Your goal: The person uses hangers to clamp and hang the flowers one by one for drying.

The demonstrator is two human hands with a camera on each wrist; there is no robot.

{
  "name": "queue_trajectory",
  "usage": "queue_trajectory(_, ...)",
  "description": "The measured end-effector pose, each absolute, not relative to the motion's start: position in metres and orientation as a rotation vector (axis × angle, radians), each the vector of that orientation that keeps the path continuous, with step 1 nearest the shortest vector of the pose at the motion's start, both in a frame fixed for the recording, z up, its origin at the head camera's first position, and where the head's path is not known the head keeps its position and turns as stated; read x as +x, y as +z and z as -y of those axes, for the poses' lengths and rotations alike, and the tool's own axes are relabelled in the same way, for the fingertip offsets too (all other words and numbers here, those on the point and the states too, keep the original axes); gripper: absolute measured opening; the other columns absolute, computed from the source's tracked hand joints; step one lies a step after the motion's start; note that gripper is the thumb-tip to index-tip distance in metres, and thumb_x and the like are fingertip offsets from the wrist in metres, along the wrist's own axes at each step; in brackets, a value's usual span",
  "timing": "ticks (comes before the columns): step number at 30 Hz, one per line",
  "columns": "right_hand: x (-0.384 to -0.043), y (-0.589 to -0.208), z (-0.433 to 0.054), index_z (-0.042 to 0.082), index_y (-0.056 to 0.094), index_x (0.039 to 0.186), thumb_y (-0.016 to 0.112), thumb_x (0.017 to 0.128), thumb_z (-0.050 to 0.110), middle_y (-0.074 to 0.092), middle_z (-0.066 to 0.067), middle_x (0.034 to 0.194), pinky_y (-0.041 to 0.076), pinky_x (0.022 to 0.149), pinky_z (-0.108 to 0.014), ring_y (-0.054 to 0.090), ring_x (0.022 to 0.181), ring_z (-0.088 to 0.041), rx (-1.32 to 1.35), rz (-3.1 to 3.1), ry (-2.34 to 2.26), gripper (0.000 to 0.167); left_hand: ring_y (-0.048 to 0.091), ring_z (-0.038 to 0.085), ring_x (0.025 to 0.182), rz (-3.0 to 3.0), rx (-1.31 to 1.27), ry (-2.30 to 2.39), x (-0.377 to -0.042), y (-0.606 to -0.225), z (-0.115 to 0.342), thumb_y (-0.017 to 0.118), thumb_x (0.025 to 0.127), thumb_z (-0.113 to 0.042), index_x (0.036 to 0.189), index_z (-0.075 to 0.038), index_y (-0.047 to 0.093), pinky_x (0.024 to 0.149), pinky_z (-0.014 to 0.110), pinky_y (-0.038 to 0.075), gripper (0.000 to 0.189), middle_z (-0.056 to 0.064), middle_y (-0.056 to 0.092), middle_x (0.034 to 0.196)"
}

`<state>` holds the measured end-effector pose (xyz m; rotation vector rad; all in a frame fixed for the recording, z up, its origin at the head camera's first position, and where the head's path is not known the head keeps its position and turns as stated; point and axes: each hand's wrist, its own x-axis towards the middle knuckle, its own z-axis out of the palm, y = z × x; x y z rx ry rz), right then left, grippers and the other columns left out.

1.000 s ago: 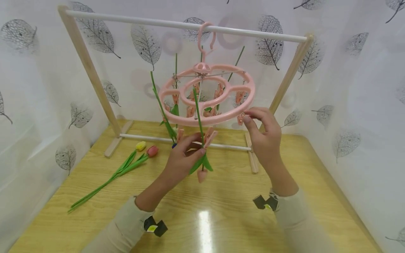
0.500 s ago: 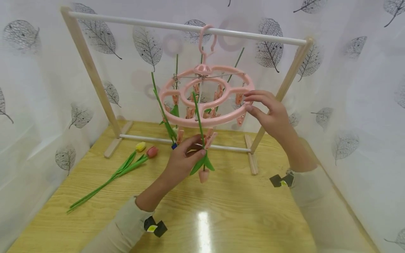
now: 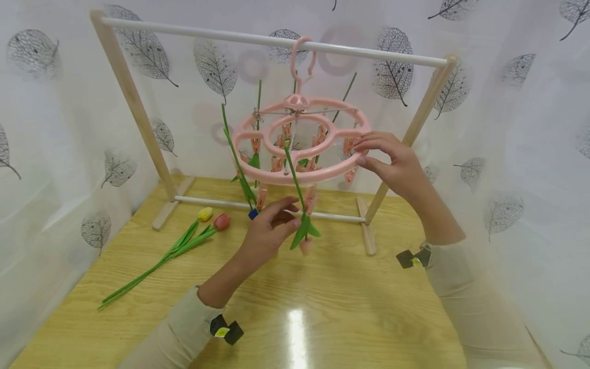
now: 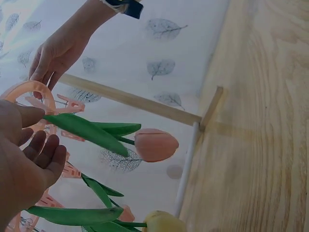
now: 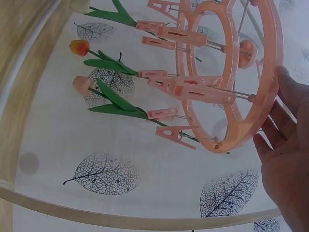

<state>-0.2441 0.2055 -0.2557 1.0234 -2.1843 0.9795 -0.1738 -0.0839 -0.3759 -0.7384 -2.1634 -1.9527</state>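
A pink oval clip hanger (image 3: 322, 176) hangs by its hook from a white bar. My right hand (image 3: 396, 166) pinches its right rim between thumb and fingers. My left hand (image 3: 265, 233) is below the front rim, fingers loosely bent beside a tulip (image 3: 300, 236) hanging head down from a pink clothespin (image 3: 311, 197). In the left wrist view this tulip's bloom (image 4: 155, 145) is pale pink, and my fingertips are right at the end of its leaf (image 4: 89, 130). A blue tulip (image 3: 253, 213) hangs left of that hand. Behind it hang more tulips, one orange (image 5: 79, 47).
A yellow tulip (image 3: 205, 213) and a pink-red tulip (image 3: 222, 221) lie on the wooden table (image 3: 258, 318) at left. The rack has wooden legs (image 3: 133, 107), a white top bar (image 3: 207, 36) and a low crossbar (image 3: 212, 202). A leaf-patterned curtain (image 3: 488, 128) surrounds the table.
My right hand has left a clothespin under the right rim and moved up onto the rim. The front tulip has swung right, away from my left hand, which stays nearly in place.
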Motion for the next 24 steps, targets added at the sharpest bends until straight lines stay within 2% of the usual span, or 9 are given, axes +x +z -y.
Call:
queue_trajectory(5, -0.242, -0.254, -0.206, 0.002, 0.074, 0.113, 0.074, 0.083, -0.012, 0.065, -0.019, 0.126, 0.038, 0.114, -0.027, 0.053, 0.129, -0.013, 1.038, 2.162, 0.995, 0.033, 0.062, 0.022, 0.111, 2.215, -0.734, -1.928, -0.176, -0.378, 0.083, 0.067, 0.099, -0.020, 0.142, -0.014, 0.055, 0.094, 0.029, 0.054, 0.045, 0.008, 0.060, 0.126)
queue_trajectory(12, -0.241, -0.250, -0.204, -0.001, 0.074, 0.112, 0.074, 0.081, -0.015, 0.064, -0.023, 0.123, 0.039, 0.113, -0.028, 0.054, 0.127, -0.015, 1.068, 2.130, 0.986, 0.034, 0.064, 0.019, 0.107, 2.332, -0.746, -1.858, -0.169, -0.383, 0.093, 0.066, 0.100, -0.025, 0.139, -0.016, 0.058, 0.089, 0.030, 0.056, 0.041, 0.005, 0.062, 0.123)
queue_trajectory(19, -0.241, -0.249, -0.202, -0.001, 0.074, 0.112, 0.074, 0.080, -0.016, 0.064, 0.010, 0.124, 0.040, 0.112, -0.028, 0.054, 0.127, -0.016, 1.098, 2.112, 0.991, 0.035, 0.064, 0.020, 0.107, 2.434, -0.722, -1.755, -0.155, -0.403, 0.136, 0.066, 0.100, -0.025, 0.132, -0.018, 0.064, 0.094, 0.030, 0.055, 0.033, 0.006, 0.063, 0.125)
queue_trajectory(24, -0.242, -0.249, -0.202, -0.001, 0.074, 0.111, 0.074, 0.079, -0.017, 0.066, 0.009, 0.123, 0.041, 0.111, -0.028, 0.055, 0.126, -0.015, 1.112, 2.089, 0.992, 0.036, 0.062, 0.021, 0.109, 2.529, -0.596, -1.613, -0.153, -0.417, 0.183, 0.062, 0.102, -0.025, 0.136, -0.012, 0.061, 0.092, 0.024, 0.054, 0.036, 0.008, 0.062, 0.128)
